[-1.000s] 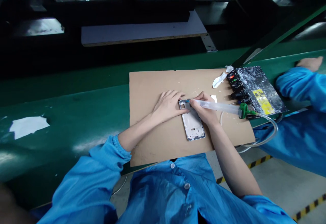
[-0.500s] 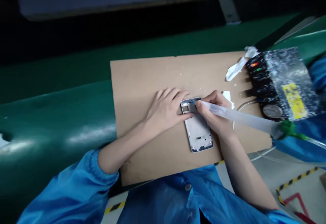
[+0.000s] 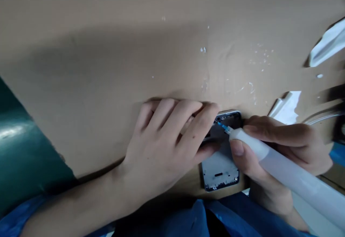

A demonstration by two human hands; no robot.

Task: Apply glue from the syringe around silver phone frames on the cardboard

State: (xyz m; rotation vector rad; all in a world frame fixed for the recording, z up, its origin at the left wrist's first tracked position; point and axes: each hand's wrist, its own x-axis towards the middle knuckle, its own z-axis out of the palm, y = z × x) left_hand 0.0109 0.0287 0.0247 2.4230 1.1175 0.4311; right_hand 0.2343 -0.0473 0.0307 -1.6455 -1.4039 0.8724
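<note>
A phone frame (image 3: 219, 165), grey inside with a thin silver rim, lies on the cardboard. My left hand (image 3: 172, 132) covers its upper left part, the thumb across the inner face and the index finger at the top edge, gripping it. My right hand (image 3: 272, 143) pinches a translucent white dispensing syringe (image 3: 291, 179) near its front end. The syringe's blue needle tip (image 3: 223, 126) points at the upper part of the frame, close to my left index finger. Whether the needle touches the frame I cannot tell.
The brown cardboard sheet (image 3: 107, 68) lies over a green surface (image 3: 27, 147), with small white specks on it. A torn white paper piece (image 3: 287, 107) and a folded white strip (image 3: 329, 44) lie at right. A pale cable (image 3: 323, 117) runs near my right hand.
The view has moved much closer and tilted down, so the black dispenser box has almost left the picture. Both hands keep their holds; the needle tip now shows near my left index finger.
</note>
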